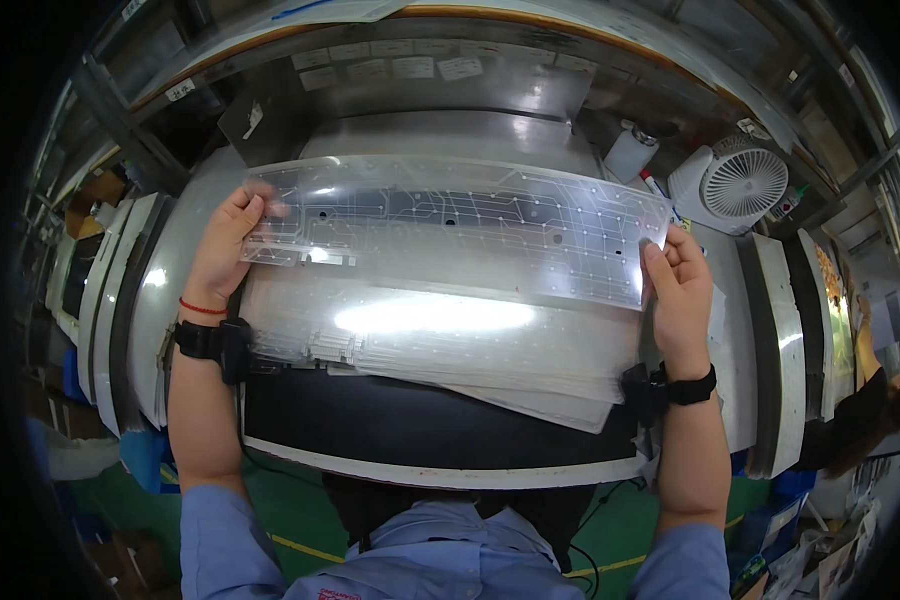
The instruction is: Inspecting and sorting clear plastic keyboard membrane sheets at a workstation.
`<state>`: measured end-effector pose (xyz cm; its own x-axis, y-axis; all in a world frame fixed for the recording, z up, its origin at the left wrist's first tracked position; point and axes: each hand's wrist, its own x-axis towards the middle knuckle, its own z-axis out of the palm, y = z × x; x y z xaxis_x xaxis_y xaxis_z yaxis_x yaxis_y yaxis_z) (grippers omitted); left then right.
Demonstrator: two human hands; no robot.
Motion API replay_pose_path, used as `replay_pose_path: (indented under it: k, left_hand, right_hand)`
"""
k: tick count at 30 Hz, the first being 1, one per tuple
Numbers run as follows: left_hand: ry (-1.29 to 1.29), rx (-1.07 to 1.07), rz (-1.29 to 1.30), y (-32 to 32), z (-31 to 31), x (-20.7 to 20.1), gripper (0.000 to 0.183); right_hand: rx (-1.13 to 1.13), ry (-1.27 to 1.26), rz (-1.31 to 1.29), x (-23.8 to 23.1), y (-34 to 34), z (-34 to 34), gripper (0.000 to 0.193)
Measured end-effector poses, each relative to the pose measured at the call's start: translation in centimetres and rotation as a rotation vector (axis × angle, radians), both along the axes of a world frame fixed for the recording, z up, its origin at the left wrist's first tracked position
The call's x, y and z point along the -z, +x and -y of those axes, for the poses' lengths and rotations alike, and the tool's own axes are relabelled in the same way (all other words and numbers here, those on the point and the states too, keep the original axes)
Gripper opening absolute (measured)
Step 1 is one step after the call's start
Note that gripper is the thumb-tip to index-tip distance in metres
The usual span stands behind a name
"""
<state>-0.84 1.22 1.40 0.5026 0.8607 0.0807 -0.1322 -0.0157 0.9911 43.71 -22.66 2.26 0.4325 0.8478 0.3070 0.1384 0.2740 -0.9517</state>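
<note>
A long clear plastic film sheet (490, 215), printed with fine circuit lines and dots, is held up by both hands above the bench. My left hand (232, 230) pinches its left end between thumb and fingers. At the right end, my right hand (680, 280) grips the edge the same way, thumb on the near face. Beneath and nearer to me lies a stack of similar clear sheets (440, 345), slightly fanned, with one corner sticking out at the lower right. Strong glare hides part of the stack's surface.
A black mat (420, 425) covers the bench's front. At the back right stand a small white fan (735, 188), a bottle (630, 155) and a red-capped marker (650, 182). A metal panel (420, 90) with paper labels rises behind. Another person (870, 410) works at far right.
</note>
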Motion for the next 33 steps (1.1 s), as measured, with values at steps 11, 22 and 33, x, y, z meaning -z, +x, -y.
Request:
replay_pose_path:
  k: [11, 22, 33]
  left_hand:
    - [0.182, 0.077, 0.084, 0.9, 0.2, 0.1, 0.006]
    - [0.233, 0.036, -0.091, 1.7, 0.9, 0.5, 0.004]
    - [0.182, -0.033, -0.115, 1.5, 0.3, 1.1, 0.005]
  right_hand:
    - [-0.599, 0.09, 0.28, -2.1, -1.6, 1.9, 0.015]
    - [-0.403, 0.225, 1.291, -0.5, -8.3, 1.6, 0.02]
    - [-0.364, 0.157, 1.376, -0.3, -8.6, 1.6, 0.021]
